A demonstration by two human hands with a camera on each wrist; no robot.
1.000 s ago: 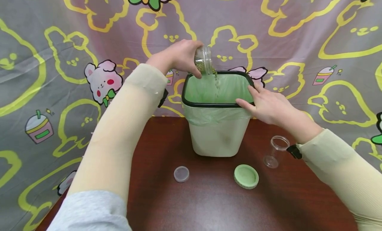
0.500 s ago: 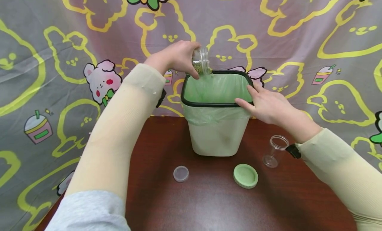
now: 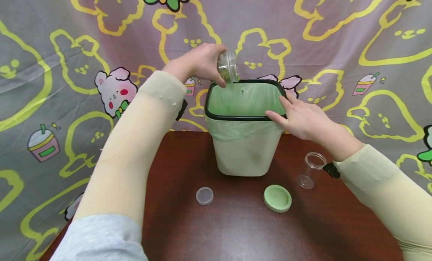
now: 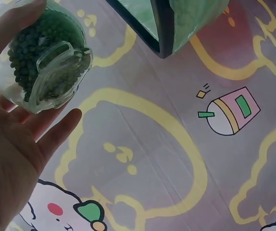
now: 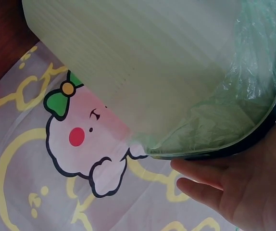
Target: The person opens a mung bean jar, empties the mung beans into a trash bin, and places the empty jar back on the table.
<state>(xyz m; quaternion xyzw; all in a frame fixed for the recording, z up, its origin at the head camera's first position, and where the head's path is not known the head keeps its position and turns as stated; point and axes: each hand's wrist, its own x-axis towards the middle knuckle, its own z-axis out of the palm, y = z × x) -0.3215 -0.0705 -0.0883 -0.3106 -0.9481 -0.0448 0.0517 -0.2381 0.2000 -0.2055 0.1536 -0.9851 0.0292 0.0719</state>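
My left hand (image 3: 202,64) grips a clear jar (image 3: 227,68) by its body, tipped with its mouth over the bin's left back rim. Small green beans (image 4: 32,53) fill part of the jar in the left wrist view. A few falling beans (image 3: 242,92) show against the liner. Beneath stands a pale trash bin (image 3: 244,156) with a black rim and a green plastic liner (image 3: 260,98). My right hand (image 3: 305,116) rests at the bin's front right corner, thumb on the front rim. Its fairly straight fingers (image 5: 200,190) touch the rim's outside in the right wrist view.
On the brown table (image 3: 236,234), a small clear lid (image 3: 204,196) lies in front of the bin to the left. A green lid (image 3: 278,198) lies to the right. Beside it stands another clear jar (image 3: 308,174), upright and uncapped. A patterned curtain (image 3: 135,39) hangs behind.
The stream of beans falling from the tipped jar has thinned to a few. The left hand and jar have shifted very slightly. The right hand keeps its place on the bin.
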